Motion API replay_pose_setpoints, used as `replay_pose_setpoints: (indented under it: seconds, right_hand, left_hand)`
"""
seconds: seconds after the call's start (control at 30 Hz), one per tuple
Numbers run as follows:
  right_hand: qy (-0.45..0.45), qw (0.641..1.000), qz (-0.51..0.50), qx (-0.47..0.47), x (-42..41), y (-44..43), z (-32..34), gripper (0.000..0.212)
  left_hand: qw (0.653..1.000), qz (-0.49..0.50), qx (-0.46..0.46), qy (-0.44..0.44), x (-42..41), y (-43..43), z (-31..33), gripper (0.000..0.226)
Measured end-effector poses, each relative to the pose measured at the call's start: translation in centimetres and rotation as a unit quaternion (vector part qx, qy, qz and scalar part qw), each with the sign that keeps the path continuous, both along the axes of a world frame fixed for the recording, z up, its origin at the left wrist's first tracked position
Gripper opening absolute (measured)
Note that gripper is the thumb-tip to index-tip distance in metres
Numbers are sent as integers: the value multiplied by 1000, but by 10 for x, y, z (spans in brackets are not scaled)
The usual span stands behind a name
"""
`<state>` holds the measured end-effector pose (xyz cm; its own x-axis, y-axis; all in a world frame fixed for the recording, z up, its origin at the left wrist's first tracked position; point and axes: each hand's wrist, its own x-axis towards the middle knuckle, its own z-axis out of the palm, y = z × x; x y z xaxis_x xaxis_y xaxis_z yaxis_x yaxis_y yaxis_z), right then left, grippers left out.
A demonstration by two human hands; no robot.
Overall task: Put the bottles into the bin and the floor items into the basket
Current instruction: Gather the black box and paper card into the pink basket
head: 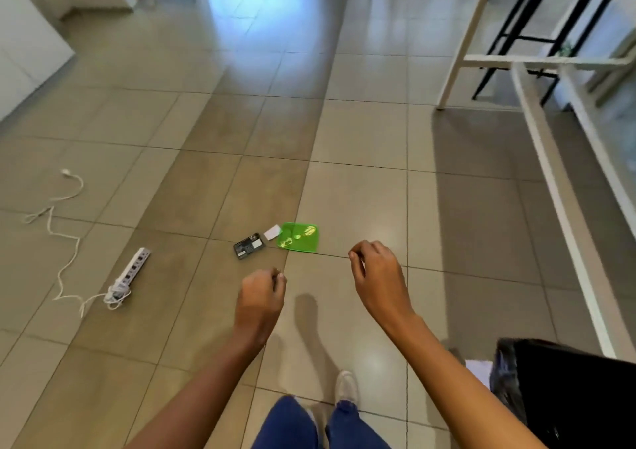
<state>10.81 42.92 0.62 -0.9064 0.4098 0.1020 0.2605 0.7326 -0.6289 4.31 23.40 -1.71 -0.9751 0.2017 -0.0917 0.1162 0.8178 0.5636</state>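
On the tiled floor ahead lie a flat green plastic lid, a small white card touching its left edge, and a dark rectangular packet just left of that. A white power strip with a long loose cord lies further left. My left hand hangs in the air below the dark packet, fingers loosely curled, holding nothing. My right hand hovers right of the green lid, fingers also loosely curled and empty. A bin with a black liner stands at the lower right. No bottle or basket is in view.
A white-framed table runs along the right side, with black stool legs behind it. White cabinets stand at the far left. My shoe and blue trouser legs show at the bottom.
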Motion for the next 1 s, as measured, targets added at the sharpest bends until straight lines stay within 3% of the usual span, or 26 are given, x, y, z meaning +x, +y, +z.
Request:
replay_pose_setpoints:
  seconds: [0.3,0.5,0.7,1.0]
  right_hand:
    - [-69,996,61,21,-137,5,-50,11]
    - [-128,991,-3,28,-235,10,-82,15]
    - [-159,987,4,-1,-333,21,-126,14]
    - [-230,960,161,19,-474,14,-274,20]
  left_hand:
    - [995,77,-38,-42,-101,-12,-39,27]
    - [989,107,-34,-97,-199,-29,-78,39]
    - [986,117,-55,-109,-300,-35,-115,42]
    - [966,158,-99,-179,-401,-34,-243,35]
